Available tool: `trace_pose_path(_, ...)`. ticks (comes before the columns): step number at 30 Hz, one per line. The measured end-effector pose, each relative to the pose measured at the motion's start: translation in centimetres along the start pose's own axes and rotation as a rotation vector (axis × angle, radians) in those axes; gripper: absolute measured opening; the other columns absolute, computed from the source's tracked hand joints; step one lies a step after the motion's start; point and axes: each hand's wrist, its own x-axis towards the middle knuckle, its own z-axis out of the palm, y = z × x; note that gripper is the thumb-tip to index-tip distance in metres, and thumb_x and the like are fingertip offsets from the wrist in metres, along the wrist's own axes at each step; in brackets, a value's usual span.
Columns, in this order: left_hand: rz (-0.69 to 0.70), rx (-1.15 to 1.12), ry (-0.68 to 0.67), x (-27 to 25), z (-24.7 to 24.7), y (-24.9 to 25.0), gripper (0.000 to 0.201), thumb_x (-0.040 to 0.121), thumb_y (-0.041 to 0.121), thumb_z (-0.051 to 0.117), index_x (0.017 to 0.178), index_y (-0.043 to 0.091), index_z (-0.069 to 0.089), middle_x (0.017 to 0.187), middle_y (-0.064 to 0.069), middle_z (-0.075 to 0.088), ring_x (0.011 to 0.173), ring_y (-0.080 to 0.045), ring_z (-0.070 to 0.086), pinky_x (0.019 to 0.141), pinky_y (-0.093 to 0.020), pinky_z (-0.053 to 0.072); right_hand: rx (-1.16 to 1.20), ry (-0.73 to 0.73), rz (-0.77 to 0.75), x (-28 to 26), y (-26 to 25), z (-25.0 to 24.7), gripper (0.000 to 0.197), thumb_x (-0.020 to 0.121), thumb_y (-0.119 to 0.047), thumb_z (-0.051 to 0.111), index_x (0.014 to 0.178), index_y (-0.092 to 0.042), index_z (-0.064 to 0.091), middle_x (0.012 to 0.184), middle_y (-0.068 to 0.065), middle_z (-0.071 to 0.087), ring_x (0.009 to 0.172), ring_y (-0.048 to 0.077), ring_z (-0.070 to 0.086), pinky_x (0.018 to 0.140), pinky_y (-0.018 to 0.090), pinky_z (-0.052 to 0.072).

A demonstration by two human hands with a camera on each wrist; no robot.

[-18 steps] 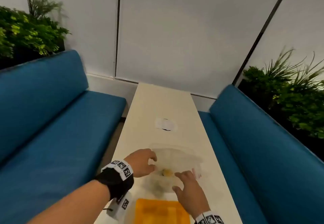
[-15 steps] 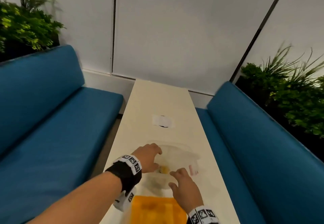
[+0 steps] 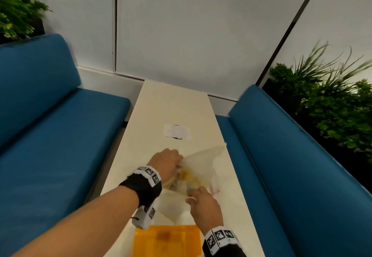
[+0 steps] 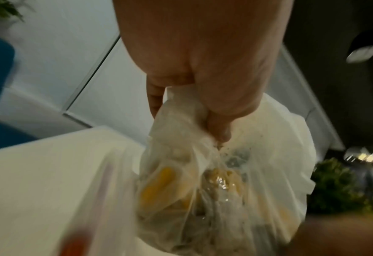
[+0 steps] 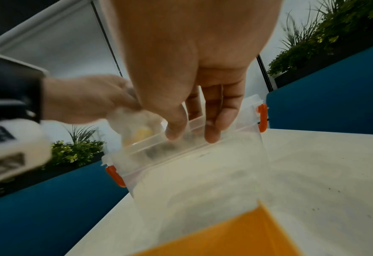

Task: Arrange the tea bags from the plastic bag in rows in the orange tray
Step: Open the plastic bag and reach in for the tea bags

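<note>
A clear zip plastic bag [image 3: 202, 161] is held a little above the white table [image 3: 173, 103]. Tea bags [image 4: 168, 181] with yellow parts are bunched inside it. My left hand [image 3: 167, 162] grips the bag's bunched body in a fist [image 4: 187, 119]. My right hand [image 3: 203, 202] pinches the bag's zip strip [image 5: 202, 138] between thumb and fingers [image 5: 192, 135]; the strip has orange ends. The orange tray [image 3: 167, 240] lies on the table just in front of me, below the bag's mouth [image 5: 235, 233]. No tea bag shows in the part of the tray I can see.
A white patch with a black mark [image 3: 176, 132] sits further along the narrow table. Blue benches [image 3: 50, 136] [image 3: 302, 166] run along both sides. Green plants [image 3: 332, 99] stand behind the right bench and at the far left.
Both hands lay on the bag flat on the table; now the left hand has bunched and raised it, and the right hand has taken the zip edge. The view tilted down.
</note>
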Motion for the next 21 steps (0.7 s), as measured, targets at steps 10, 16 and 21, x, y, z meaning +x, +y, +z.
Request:
trace_pose_path(10,-0.102,-0.028,0.437,-6.2,-8.9,-4.9,0.021,0.095,0.013,0.048,0.103,0.017,0.067,0.097,0.004,0.053,0.092,-0.017,0.049,0.058,-0.029,0.026,0.07,0.024,0.083,4.8,5.8,-1.9,0.019,0.098,-0.024,0.059,0.113,-0.023,0.069,0.115,-0.005,0.062,0.095,0.014,0.063,0.082,0.024,0.046)
trace_pose_path(16,-0.256,-0.002,0.17,-8.9,0.2,-9.1,0.024,0.094,0.013,0.045,0.107,0.021,0.063,0.1,0.008,0.047,0.103,-0.017,0.05,0.069,-0.032,0.039,0.137,0.04,0.098,6.2,6.8,-2.2,0.016,0.095,-0.016,0.061,0.108,-0.018,0.071,0.109,-0.002,0.063,0.09,0.014,0.061,0.086,0.028,0.048)
trace_pose_path(21,-0.243,-0.093,0.089,-10.7,5.9,-10.6,0.036,0.098,0.02,0.048,0.131,0.027,0.061,0.111,0.011,0.044,0.109,-0.011,0.045,0.084,-0.028,0.047,0.133,0.041,0.145,7.7,7.9,-2.8,0.016,0.094,-0.012,0.062,0.107,-0.015,0.071,0.114,0.002,0.063,0.093,0.017,0.058,0.084,0.028,0.042)
